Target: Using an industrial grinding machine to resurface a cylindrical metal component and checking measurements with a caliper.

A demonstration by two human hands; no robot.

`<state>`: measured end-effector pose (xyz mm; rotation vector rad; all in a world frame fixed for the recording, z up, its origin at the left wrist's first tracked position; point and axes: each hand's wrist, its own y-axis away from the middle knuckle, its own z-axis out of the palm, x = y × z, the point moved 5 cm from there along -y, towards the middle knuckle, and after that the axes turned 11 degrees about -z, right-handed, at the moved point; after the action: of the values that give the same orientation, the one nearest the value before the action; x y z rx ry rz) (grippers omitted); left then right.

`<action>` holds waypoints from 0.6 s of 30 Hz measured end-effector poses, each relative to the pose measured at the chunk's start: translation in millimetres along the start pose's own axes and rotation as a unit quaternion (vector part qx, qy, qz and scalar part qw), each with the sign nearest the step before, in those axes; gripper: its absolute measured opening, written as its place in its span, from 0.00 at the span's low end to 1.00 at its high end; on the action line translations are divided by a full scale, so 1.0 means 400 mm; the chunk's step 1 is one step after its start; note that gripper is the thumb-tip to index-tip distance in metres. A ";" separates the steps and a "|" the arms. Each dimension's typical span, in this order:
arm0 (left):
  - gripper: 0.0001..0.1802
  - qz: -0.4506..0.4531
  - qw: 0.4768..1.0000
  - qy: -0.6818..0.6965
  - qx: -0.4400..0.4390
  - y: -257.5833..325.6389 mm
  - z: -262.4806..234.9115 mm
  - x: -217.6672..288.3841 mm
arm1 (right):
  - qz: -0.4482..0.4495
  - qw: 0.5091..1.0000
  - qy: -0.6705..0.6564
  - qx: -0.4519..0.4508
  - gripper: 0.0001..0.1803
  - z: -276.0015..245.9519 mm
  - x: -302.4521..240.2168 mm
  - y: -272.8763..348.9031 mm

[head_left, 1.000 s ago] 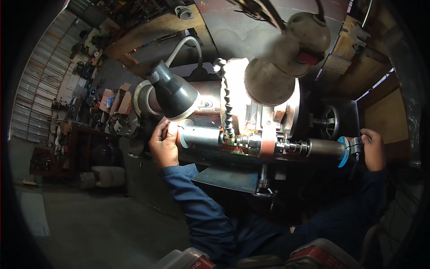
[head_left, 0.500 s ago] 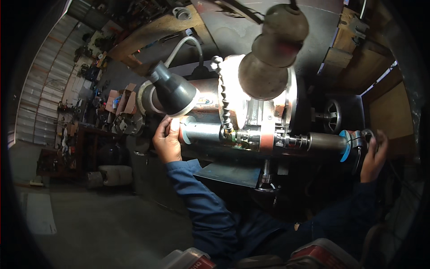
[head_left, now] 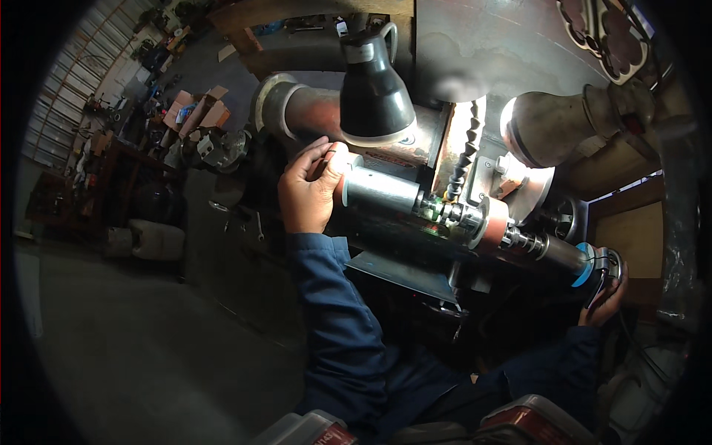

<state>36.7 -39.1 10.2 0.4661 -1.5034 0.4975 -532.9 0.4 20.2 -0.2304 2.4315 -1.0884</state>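
A long metal shaft assembly lies across a machine. At its left end is a smooth silver cylinder point(head_left: 383, 191), at its right end a darker cylinder point(head_left: 565, 256) with a blue ring point(head_left: 585, 265). My left hand point(head_left: 311, 185) is closed at the silver cylinder's left end, thumb and fingers pressed around it. My right hand point(head_left: 611, 298) is curled against a metal clamp point(head_left: 607, 265) beyond the blue ring; its fingertips are partly hidden. Between the cylinders, the shaft passes a reddish round block point(head_left: 492, 222) and several shiny fittings.
A black lamp point(head_left: 377, 93) hangs just above my left hand, and a dusty lamp point(head_left: 549, 127) lights the machine's middle. A segmented flexible hose point(head_left: 466, 152) comes down to the shaft. Below is a metal tray point(head_left: 400, 279). Cardboard boxes point(head_left: 196, 111) stand at far left.
The view has turned, so the shaft now slopes down to the right. My right hand's fingers, stretched beside the clamp before, now curl against it. My left hand stays at the cylinder's end.
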 end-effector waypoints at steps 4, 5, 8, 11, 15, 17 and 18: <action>0.20 0.013 0.999 -0.038 -0.034 -0.008 0.004 -0.005 | 0.023 0.997 -0.067 0.015 0.27 0.004 0.019 -0.004; 0.20 0.012 0.998 -0.042 -0.037 -0.004 0.004 0.004 | 0.037 0.998 -0.056 0.009 0.27 0.006 0.011 -0.011; 0.20 0.023 0.996 -0.075 -0.037 -0.006 -0.012 0.006 | 0.033 0.998 0.029 -0.038 0.25 -0.010 -0.027 -0.037; 0.19 0.055 0.983 -0.128 -0.116 -0.020 -0.008 0.033 | -0.073 0.984 0.153 -0.060 0.22 -0.044 -0.096 -0.106; 0.24 -0.124 0.975 0.069 -0.168 -0.061 -0.010 0.043 | -0.068 0.980 0.000 -0.189 0.18 0.050 -0.123 -0.199; 0.23 -0.114 0.984 -0.013 -0.139 -0.085 -0.009 0.034 | 0.064 0.911 -0.177 -0.366 0.17 0.129 -0.117 -0.203; 0.23 -0.114 0.983 -0.012 -0.141 -0.085 -0.011 0.027 | 0.092 0.859 -0.205 -0.459 0.16 0.149 -0.124 -0.195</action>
<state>60.0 -64.0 21.3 0.4155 -1.4932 0.0964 -463.7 -75.0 60.6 -0.4565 2.3059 0.2665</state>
